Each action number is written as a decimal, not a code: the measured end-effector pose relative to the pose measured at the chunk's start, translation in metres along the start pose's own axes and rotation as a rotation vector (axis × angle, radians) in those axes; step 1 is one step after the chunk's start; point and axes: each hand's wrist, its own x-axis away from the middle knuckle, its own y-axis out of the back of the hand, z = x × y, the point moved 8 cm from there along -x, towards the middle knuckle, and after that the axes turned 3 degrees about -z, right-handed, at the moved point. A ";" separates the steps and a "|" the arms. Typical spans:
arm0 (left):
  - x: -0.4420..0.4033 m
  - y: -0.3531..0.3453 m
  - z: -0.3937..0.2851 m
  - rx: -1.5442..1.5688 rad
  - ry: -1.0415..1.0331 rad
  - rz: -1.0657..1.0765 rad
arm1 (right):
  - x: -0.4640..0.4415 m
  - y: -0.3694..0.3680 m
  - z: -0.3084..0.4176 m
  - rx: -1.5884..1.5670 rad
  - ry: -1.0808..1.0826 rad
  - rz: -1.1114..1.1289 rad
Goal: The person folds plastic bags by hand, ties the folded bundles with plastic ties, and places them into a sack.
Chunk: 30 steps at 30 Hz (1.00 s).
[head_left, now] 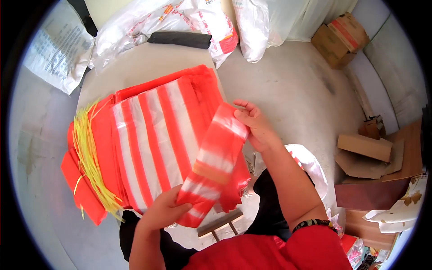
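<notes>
A folded red and white striped plastic strip (216, 157) slants across the front right of the table, held between my two hands. My right hand (254, 123) pinches its upper end, thumb on top. At its lower left edge, my left hand (166, 207) grips it with the thumb over the plastic. Beneath and left of it lies a stack of red and white striped plastic sheets (153, 139). A bundle of yellow ties (90, 157) rests on red plastic at the left, beside a tied red roll (83, 189).
A black roll (179, 39) lies on the table's far end (148, 58), near white printed sacks (175, 18). Cardboard boxes stand at the back right (340, 39), and an opened carton (369, 155) sits at the right. A white bag (310, 164) is beside my right forearm.
</notes>
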 end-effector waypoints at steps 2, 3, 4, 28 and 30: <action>0.012 0.022 -0.003 -0.087 -0.075 -0.032 | 0.005 -0.006 0.008 0.313 -0.009 0.124; 0.015 0.032 -0.001 -0.123 -0.089 -0.045 | 0.009 -0.013 0.009 0.469 -0.010 0.192; 0.017 0.043 0.001 -0.160 -0.102 -0.057 | 0.013 -0.021 0.010 0.630 0.005 0.214; -0.046 0.042 -0.018 -0.621 -0.136 -0.339 | 0.039 -0.139 -0.083 1.570 0.637 0.922; -0.045 0.043 -0.016 -0.562 -0.145 -0.356 | 0.034 -0.139 -0.082 1.553 0.557 0.863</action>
